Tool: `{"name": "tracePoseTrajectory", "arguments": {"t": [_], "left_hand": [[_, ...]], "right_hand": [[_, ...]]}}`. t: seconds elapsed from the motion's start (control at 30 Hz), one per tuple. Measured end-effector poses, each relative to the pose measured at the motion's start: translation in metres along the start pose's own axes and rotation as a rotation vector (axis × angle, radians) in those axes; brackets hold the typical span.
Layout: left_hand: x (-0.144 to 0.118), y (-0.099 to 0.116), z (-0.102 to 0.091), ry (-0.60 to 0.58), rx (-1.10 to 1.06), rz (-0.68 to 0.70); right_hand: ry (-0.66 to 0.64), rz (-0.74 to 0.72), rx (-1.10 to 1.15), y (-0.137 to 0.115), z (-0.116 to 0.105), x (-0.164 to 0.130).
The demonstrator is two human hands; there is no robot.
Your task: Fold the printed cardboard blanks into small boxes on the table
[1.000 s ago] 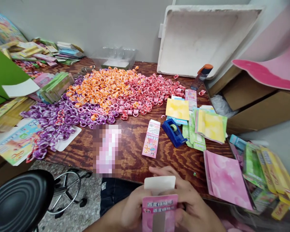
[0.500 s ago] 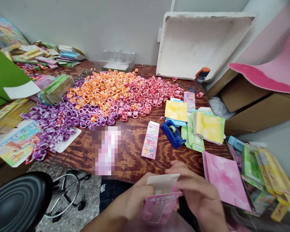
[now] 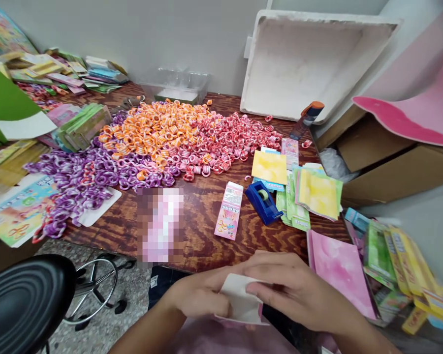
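We see both hands low at the near edge of the desk (image 3: 206, 216), closed together on one small pink carton (image 3: 242, 305) with a white flap: the left hand (image 3: 199, 297) pinches its left side, and the right hand (image 3: 299, 290) lies over its right side with fingers (image 3: 266, 295) curled onto the flap, so each hand is clamped on that carton, which is held just off the desk above the lap. Beyond the hands, a finished pink box (image 3: 229, 210) lies flat on the wood, just left of a blue tape dispenser (image 3: 263, 201). To the right of the dispenser sit yellow and green card sleeves (image 3: 317, 194), and nearer to us a stack of pink sheets (image 3: 341, 273) reaches the desk's right edge. Farther back, we find a broad heap of plastic rings: purple ones (image 3: 84, 177) on the left, orange ones (image 3: 151, 130) in the middle, red ones (image 3: 229, 137) to the right. A white foam tray (image 3: 310, 64) leans against the far wall, and a black stool (image 3: 25, 305) stands at near left, off the desk
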State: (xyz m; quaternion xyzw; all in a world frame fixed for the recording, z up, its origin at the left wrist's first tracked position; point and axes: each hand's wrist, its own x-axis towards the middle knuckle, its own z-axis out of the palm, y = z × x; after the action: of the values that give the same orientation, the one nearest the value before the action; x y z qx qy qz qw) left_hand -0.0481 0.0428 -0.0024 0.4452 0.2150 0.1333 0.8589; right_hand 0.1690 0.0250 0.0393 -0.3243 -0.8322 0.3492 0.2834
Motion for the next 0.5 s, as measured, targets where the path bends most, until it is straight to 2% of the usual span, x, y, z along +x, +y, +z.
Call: {"name": "tracePoseTrajectory", "arguments": {"t": [0.07, 0.13, 0.2, 0.27, 0.37, 0.43, 0.5], "left_hand": [[0.0, -0.004, -0.005, 0.002, 0.032, 0.012], [0.001, -0.008, -0.009, 0.035, 0.053, 0.08], [0.001, -0.012, -0.01, 0.037, 0.051, 0.156], [0.002, -0.015, -0.007, 0.003, -0.023, 0.154], [0.004, -0.019, 0.002, -0.031, -0.159, 0.115], [0.004, -0.02, 0.007, -0.027, -0.129, 0.126], [0.005, -0.019, 0.009, 0.03, -0.083, 0.124]], "right_hand": [[0.125, -0.068, -0.178, 0.002, 0.009, 0.001], [0.189, -0.205, -0.376, 0.005, 0.019, -0.002], [0.174, -0.336, -0.507, 0.009, 0.025, -0.005], [0.134, -0.412, -0.564, 0.013, 0.025, -0.007], [0.051, -0.391, -0.538, 0.013, 0.018, -0.007], [-0.027, -0.318, -0.437, 0.012, 0.013, -0.007], [-0.101, -0.224, -0.309, 0.011, 0.01, -0.007]]}}
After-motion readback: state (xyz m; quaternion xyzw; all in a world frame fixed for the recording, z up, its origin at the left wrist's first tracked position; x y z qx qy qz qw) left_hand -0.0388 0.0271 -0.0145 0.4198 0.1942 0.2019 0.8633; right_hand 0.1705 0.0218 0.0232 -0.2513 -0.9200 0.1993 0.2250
